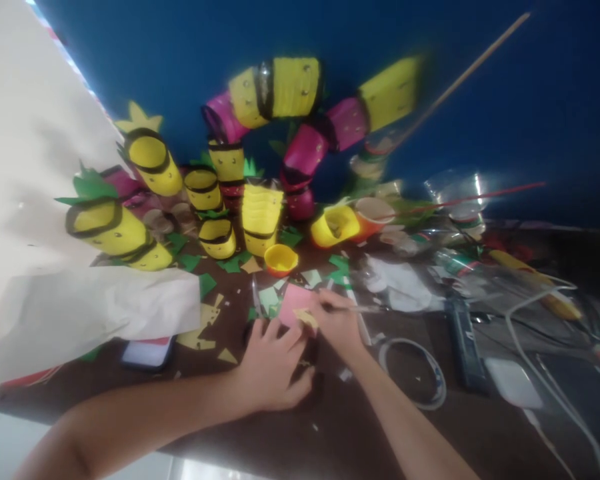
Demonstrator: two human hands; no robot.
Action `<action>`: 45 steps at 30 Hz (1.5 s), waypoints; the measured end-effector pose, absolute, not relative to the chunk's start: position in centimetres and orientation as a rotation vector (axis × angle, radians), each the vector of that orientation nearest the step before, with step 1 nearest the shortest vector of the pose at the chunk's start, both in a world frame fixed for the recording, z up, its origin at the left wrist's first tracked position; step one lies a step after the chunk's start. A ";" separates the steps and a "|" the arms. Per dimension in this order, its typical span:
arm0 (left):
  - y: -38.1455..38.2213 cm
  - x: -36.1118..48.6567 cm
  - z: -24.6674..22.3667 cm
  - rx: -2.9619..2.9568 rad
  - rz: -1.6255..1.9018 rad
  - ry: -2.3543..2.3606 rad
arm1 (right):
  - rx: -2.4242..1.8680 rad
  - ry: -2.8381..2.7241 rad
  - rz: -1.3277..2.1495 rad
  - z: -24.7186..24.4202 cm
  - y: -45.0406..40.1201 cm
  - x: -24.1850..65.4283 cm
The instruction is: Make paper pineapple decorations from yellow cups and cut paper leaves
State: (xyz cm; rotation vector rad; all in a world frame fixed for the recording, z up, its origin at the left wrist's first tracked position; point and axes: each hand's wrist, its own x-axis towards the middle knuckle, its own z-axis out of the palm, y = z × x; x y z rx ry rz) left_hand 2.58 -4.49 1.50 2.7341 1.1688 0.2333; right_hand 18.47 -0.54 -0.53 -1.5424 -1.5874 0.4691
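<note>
My left hand [275, 363] lies palm down with its fingers spread, their tips at the near edge of a pink paper piece [293, 300]. A small pale yellow paper scrap [306, 317] sits on the pink piece, between my two hands. My right hand [339, 327] pinches a slim pen-like stick [363, 309] just right of the pink paper. Its far end points right; blur hides whether it is a pen or a brush. Beside my left fingers, the blade of a pair of scissors [257, 295] shows, its handles mostly covered.
Yellow foam cups with black bands [217, 239] and a curved chain of yellow and magenta cups [296, 87] stand behind. White paper [150, 300] and a phone [147, 352] lie left. Right are a tape roll [437, 380], a dark box cutter-like bar [465, 340], cables and plastic bottles.
</note>
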 end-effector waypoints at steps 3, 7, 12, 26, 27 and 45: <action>-4.5 2.6 1.5 2.732 0.235 1.175 | -1.550 -1.583 0.459 -0.6 -0.5 18.5; -4.5 2.6 1.5 2.741 0.248 1.175 | -1.548 -1.571 0.471 -0.5 -0.5 18.4; -4.5 2.5 1.5 2.738 0.240 1.167 | -1.567 -1.555 0.488 -0.5 -0.6 18.4; -4.4 2.5 1.4 2.721 0.223 1.159 | -1.563 -1.574 0.557 -0.1 -0.6 18.6; -4.4 2.5 1.4 2.720 0.222 1.160 | -1.558 -1.576 0.558 0.0 -0.7 18.6; -4.4 2.5 1.4 2.750 0.218 1.155 | -1.569 -1.588 0.550 0.2 -0.8 18.6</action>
